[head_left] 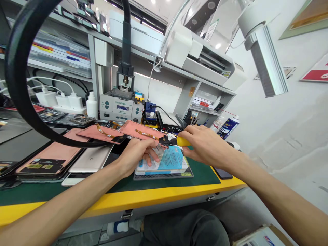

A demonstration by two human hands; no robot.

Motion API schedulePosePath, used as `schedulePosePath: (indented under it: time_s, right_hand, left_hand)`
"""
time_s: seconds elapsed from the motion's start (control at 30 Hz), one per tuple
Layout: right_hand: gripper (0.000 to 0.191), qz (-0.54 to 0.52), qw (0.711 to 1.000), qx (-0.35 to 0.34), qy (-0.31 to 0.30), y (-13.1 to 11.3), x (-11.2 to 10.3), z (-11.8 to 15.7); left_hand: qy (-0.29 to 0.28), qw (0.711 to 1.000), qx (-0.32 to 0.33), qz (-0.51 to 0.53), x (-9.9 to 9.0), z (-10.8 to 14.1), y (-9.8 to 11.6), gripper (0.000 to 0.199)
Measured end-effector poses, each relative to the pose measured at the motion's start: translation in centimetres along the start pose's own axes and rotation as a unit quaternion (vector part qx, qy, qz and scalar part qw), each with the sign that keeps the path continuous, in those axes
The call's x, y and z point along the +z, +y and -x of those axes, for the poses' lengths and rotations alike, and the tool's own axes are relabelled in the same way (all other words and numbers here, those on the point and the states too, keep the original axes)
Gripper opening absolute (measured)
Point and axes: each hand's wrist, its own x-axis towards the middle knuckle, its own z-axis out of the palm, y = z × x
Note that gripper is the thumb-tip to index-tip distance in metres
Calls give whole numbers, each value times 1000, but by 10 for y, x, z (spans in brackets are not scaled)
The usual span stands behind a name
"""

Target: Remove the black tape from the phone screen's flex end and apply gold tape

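Observation:
My left hand (138, 150) grips the near edge of a pink phone panel (130, 127), its fingers curled beneath. An orange-brown flex cable (146, 134) lies across the panel's face. My right hand (205, 143) is closed around a yellow-handled tool (182, 141). The tool's dark end meets the panel's right end, where a black part sits; its exact tip cannot be made out. Below both hands, a blue and white box (171, 159) rests on a grey mesh-like pad (164, 176). Another pink phone panel (88, 132) with a flex cable lies to the left.
Several phones and panels, including a white-framed phone (91, 160), cover the bench's left side. A black flexible arm (15, 78) arches close in front of the view. Behind stands a grey soldering station (116, 107). A dark phone (222, 173) lies by the yellow bench edge (153, 198).

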Motion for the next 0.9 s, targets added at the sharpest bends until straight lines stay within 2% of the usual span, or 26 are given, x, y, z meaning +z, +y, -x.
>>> schedulePosePath:
  time_s: [0.23, 0.33, 0.43, 0.57, 0.73, 0.8, 0.9]
  right_hand:
    - [24, -58, 998, 24, 7, 1, 1, 1]
    - [29, -121, 990, 63, 27, 6, 5, 4]
    - [30, -207, 969, 125, 56, 18, 14, 6]
    - [25, -329, 909, 240, 88, 53, 40, 5]
    - [30, -433, 802, 399, 98, 105, 84, -3]
    - [34, -457, 766, 442, 96, 119, 100, -8]
    - [36, -477, 733, 477, 90, 132, 124, -19]
  left_hand:
    - [-1, 1000, 0, 6, -1, -1, -1, 30]
    - [-1, 1000, -1, 5, -1, -1, -1, 29]
    - [2, 1000, -6, 3, -1, 0, 0, 26]
    - [6, 1000, -10, 2, -1, 1, 1, 24]
    - [-2, 1000, -4, 10, -3, -1, -3, 26]
    - [-3, 1000, -1, 13, -4, -1, -3, 25]
    - [1, 1000, -4, 11, -3, 1, -2, 24]
